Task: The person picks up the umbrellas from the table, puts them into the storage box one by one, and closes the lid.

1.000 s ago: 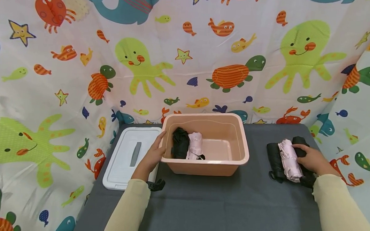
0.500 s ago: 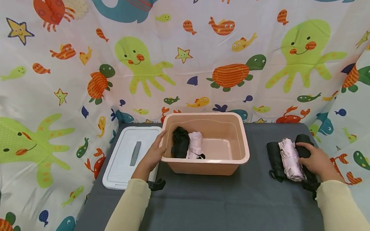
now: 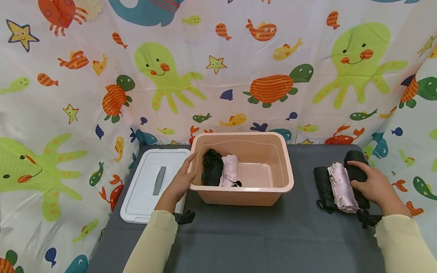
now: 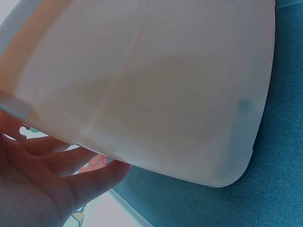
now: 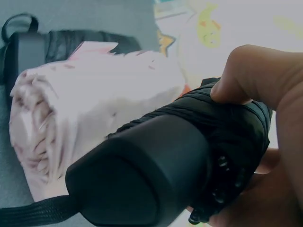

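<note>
My right hand grips a black folded umbrella, thumb across its cloth. In the right wrist view this umbrella's black handle and strap point toward the camera. Close beside it lies a pink folded umbrella, with another black folded umbrella on its far side. My left hand touches the left side of a peach plastic bin, fingers extended along its outer wall in the left wrist view. Inside the bin's left part lie a black folded umbrella and a pink one.
A white lid with a grey handle lies left of the bin, partly under my left arm. The dark grey table stretches toward me. A curtain printed with sea animals hangs behind and along both sides.
My right hand has closed around the black umbrella on the right and shifted it slightly away from the pink one. The left hand stays at the bin.
</note>
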Demonstrator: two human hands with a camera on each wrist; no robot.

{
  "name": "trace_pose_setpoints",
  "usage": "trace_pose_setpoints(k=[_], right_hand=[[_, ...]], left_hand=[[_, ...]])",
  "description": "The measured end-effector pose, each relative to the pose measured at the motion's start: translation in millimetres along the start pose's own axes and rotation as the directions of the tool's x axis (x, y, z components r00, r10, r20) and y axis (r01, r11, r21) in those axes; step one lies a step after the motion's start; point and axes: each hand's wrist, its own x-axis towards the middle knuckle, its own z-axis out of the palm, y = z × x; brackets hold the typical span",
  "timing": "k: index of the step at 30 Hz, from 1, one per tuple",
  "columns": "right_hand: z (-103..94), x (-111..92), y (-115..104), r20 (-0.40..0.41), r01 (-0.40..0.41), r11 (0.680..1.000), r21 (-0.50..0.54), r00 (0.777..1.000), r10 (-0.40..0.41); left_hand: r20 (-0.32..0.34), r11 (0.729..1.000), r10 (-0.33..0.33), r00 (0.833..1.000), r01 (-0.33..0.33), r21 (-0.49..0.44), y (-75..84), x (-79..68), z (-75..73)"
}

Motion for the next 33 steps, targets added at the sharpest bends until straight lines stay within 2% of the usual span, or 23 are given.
trace_pose_setpoints(k=[5,15,21,28,33], right_hand=[[-5.5,-1.2,-15.9,-0.027,0.031,1.000,-0.003,0.999,-0.031],[-15.6,-6.6,-52.1,-0.087,0.136,0.991,-0.016,0.987,-0.137],[-18.9,-7.2,-76.4,-0.076,0.167,0.986,-0.025,0.983,-0.169],[-20.6,-8.8,-103.7,-0.071,0.179,0.984,-0.001,0.981,-0.178],[-22.7,-8.3,-118.9,-0.062,0.185,0.983,0.016,0.981,-0.184]], left_hand=[[0.002,1.000,-0.015,1.000,0.015,-0.004,2.4,-0.8,-1.2],[-0.011,1.000,0.007,1.000,-0.007,-0.004,-0.2,2.1,-1.0],[0.011,1.000,0.010,1.000,-0.010,-0.024,2.3,0.0,-2.0],[0.072,0.998,0.000,0.997,0.004,-0.065,18.0,-11.3,-3.6],[0.062,0.998,0.009,0.998,-0.005,-0.063,9.2,-6.4,-3.7]])
